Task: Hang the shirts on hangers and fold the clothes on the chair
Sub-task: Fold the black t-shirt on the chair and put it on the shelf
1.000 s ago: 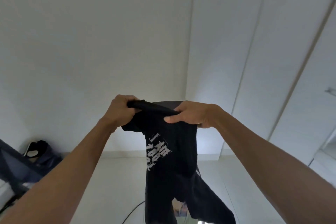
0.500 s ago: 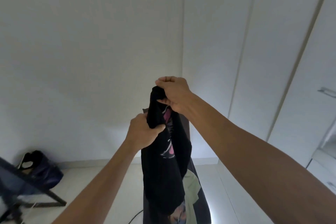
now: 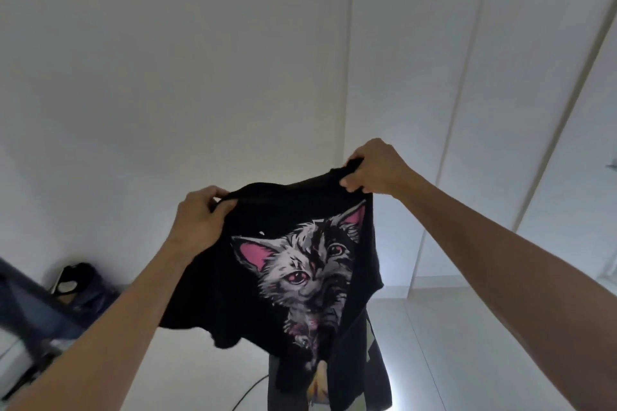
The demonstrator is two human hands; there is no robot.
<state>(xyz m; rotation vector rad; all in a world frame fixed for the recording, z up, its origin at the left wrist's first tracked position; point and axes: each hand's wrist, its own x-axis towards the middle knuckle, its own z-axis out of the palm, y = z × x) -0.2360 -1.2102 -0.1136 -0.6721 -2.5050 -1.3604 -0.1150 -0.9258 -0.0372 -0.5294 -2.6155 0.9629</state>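
Note:
I hold a black T-shirt (image 3: pixel 233 277) with a grey and pink cat print up in front of me, spread out with the print facing me. My left hand (image 3: pixel 200 220) grips its top edge at the left, and my right hand (image 3: pixel 374 168) grips the top edge at the right, a little higher. The shirt hangs down and hides most of the chair (image 3: pixel 375 367) behind it, where more dark clothes with a pale patch show at the bottom. No hanger is in view.
A white wall fills the left and centre, and white wardrobe doors (image 3: pixel 500 110) run along the right. At the lower left stands a dark slanted frame (image 3: pixel 30 304) with a black bag (image 3: pixel 76 280) against the wall. A cable (image 3: pixel 250 394) lies on the pale floor.
The shirt was bunched vertically between my hands; my hands have moved apart, left hand out to the left and right hand out to the right, spreading the shirt wide so the cat print shows.

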